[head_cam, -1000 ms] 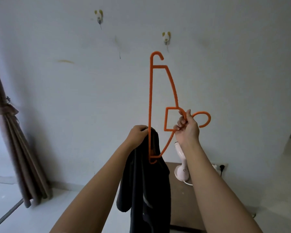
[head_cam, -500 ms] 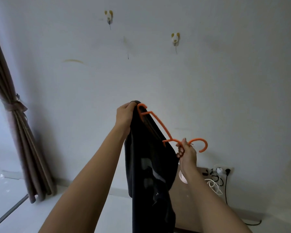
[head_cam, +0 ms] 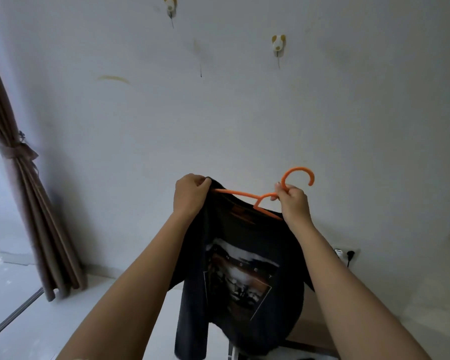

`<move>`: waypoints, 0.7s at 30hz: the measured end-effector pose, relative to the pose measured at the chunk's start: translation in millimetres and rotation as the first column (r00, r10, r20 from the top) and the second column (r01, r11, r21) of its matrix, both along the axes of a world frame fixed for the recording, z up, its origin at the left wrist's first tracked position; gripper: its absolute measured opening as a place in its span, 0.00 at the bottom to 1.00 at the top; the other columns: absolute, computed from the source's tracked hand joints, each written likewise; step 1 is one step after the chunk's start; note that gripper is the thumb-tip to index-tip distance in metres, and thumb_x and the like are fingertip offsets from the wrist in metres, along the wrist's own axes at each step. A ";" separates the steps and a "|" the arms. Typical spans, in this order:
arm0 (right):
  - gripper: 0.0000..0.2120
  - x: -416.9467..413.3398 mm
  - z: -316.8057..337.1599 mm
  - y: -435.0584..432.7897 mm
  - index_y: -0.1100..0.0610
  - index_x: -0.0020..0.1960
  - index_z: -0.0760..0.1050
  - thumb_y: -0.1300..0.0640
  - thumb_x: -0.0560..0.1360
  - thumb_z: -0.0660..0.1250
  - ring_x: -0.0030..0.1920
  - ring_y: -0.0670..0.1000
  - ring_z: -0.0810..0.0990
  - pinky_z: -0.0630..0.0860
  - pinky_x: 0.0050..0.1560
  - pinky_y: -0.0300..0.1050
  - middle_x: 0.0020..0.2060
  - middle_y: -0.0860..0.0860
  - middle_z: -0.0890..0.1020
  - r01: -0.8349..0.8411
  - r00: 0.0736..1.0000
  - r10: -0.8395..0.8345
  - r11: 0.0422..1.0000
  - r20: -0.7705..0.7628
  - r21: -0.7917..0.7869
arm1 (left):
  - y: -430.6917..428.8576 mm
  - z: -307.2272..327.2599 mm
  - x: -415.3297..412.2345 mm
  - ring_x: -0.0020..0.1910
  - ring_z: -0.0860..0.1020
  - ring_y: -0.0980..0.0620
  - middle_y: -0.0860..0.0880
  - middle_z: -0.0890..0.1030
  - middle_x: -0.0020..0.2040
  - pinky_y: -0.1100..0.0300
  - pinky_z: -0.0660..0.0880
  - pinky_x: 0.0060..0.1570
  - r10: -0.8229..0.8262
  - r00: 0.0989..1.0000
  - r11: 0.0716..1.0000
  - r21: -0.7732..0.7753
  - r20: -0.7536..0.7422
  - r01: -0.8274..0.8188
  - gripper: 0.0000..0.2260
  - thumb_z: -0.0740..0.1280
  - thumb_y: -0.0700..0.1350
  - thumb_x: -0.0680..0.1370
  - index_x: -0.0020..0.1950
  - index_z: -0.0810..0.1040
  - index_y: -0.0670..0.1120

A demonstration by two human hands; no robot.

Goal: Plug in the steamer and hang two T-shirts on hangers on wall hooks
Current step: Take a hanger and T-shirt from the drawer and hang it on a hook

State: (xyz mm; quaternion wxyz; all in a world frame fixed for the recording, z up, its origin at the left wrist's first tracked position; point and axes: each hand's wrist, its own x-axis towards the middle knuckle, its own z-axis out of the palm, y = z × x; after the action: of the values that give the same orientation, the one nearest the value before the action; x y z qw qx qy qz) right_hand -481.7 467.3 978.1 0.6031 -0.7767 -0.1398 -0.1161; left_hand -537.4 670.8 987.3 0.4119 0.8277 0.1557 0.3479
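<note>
Step in hand: seating shirt on hanger. Left hand clenched on shoulder fabric; right hand gripping hanger neck. Next: lift to hook above, 1 of 2.

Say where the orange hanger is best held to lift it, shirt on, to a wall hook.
By the neck just under the curved hook of the orange hanger, from below, where the right hand already pinches it. That probably leaves the hook's opening clear for the wall hook.
</note>
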 end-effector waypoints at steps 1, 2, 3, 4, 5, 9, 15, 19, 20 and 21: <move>0.19 -1.9 4.8 5.2 0.62 0.38 0.75 0.52 0.80 0.56 0.49 0.56 0.76 0.65 0.47 0.43 0.44 0.60 0.80 -0.001 1.000 0.002 1.000 0.016 -0.014 | -0.4 3.7 -0.3 0.34 0.74 0.47 0.36 0.80 0.40 0.47 0.76 0.39 0.001 1.000 1.000 0.025 0.016 -0.002 0.13 0.62 0.43 0.74 0.37 0.79 0.35; 0.19 -3.7 9.3 10.5 0.62 0.39 0.75 0.52 0.80 0.56 0.50 0.57 0.77 0.67 0.46 0.44 0.45 0.61 0.81 -0.009 0.999 0.010 0.999 0.031 -0.036 | -1.9 7.6 -0.2 0.34 0.73 0.47 0.35 0.79 0.39 0.47 0.75 0.38 -0.003 0.999 0.999 0.045 0.034 0.002 0.13 0.62 0.44 0.73 0.37 0.79 0.34; 0.19 -6.0 12.5 17.8 0.62 0.39 0.76 0.52 0.80 0.56 0.49 0.58 0.77 0.69 0.44 0.45 0.45 0.61 0.81 -0.020 0.999 0.023 0.998 0.045 -0.067 | -0.9 10.1 -0.4 0.33 0.72 0.46 0.35 0.78 0.38 0.49 0.73 0.35 -0.014 0.999 0.998 0.061 0.049 0.011 0.14 0.62 0.44 0.73 0.36 0.78 0.34; 0.19 -7.8 16.4 21.9 0.62 0.40 0.76 0.51 0.80 0.56 0.48 0.58 0.77 0.70 0.43 0.46 0.43 0.61 0.81 -0.034 0.998 0.040 0.995 0.058 -0.097 | -2.4 12.2 0.5 0.33 0.72 0.46 0.35 0.77 0.37 0.52 0.70 0.34 -0.031 0.998 0.997 0.070 0.058 0.027 0.14 0.62 0.44 0.73 0.36 0.77 0.33; 0.19 -10.8 20.3 26.9 0.62 0.41 0.77 0.51 0.80 0.56 0.48 0.58 0.77 0.70 0.41 0.43 0.41 0.60 0.80 -0.045 0.996 0.054 0.992 0.070 -0.117 | -0.6 12.9 0.9 0.33 0.73 0.45 0.36 0.78 0.37 0.54 0.70 0.34 -0.046 0.998 0.996 0.079 0.053 0.042 0.14 0.61 0.44 0.73 0.35 0.77 0.34; 0.19 -13.7 34.8 37.0 0.64 0.44 0.80 0.50 0.79 0.59 0.53 0.58 0.78 0.70 0.45 0.44 0.47 0.60 0.82 -0.015 0.998 0.017 0.999 0.058 -0.038 | 22.3 10.6 -3.8 0.41 0.78 0.48 0.48 0.81 0.39 0.52 0.73 0.44 -0.135 0.982 0.947 0.273 -0.135 0.168 0.11 0.60 0.52 0.76 0.43 0.79 0.48; 0.16 -9.7 51.4 44.1 0.55 0.30 0.74 0.49 0.74 0.66 0.35 0.48 0.72 0.65 0.34 0.37 0.36 0.55 0.77 0.016 0.999 -0.014 0.999 -0.052 0.044 | 58.5 14.3 -20.3 0.39 0.76 0.51 0.52 0.78 0.39 0.59 0.68 0.37 -0.264 0.920 0.836 0.407 -0.291 0.368 0.14 0.59 0.59 0.78 0.51 0.74 0.50; 0.11 -14.4 64.3 52.5 0.56 0.39 0.79 0.49 0.73 0.68 0.40 0.44 0.76 0.71 0.44 0.40 0.36 0.49 0.80 -0.070 0.995 0.067 0.997 0.067 0.043 | 65.0 13.7 -22.6 0.33 0.74 0.53 0.54 0.75 0.33 0.56 0.65 0.41 -0.207 0.975 0.875 0.431 -0.075 0.219 0.11 0.59 0.52 0.79 0.46 0.75 0.47; 0.09 -14.9 65.3 52.2 0.56 0.43 0.80 0.50 0.73 0.68 0.42 0.46 0.77 0.73 0.48 0.41 0.37 0.49 0.81 -0.105 0.989 0.102 0.994 0.110 0.020 | 66.2 13.5 -23.9 0.33 0.73 0.55 0.55 0.75 0.33 0.55 0.65 0.44 -0.185 0.982 0.888 0.424 -0.025 0.178 0.10 0.60 0.52 0.79 0.45 0.75 0.47; 0.09 -14.8 64.6 51.0 0.55 0.45 0.80 0.50 0.74 0.67 0.44 0.47 0.78 0.74 0.50 0.42 0.39 0.49 0.82 -0.124 0.981 0.127 0.992 0.149 -0.027 | 68.7 13.5 -25.5 0.34 0.73 0.57 0.56 0.75 0.33 0.53 0.65 0.47 -0.166 0.986 0.901 0.408 0.013 0.146 0.10 0.60 0.52 0.79 0.45 0.75 0.47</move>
State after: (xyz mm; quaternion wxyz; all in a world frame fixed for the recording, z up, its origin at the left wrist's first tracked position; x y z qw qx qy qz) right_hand -496.5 518.3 1042.7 0.5902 -0.7606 -0.2346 -0.1347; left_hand -563.0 739.5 1000.9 0.2614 0.8963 0.0035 0.3582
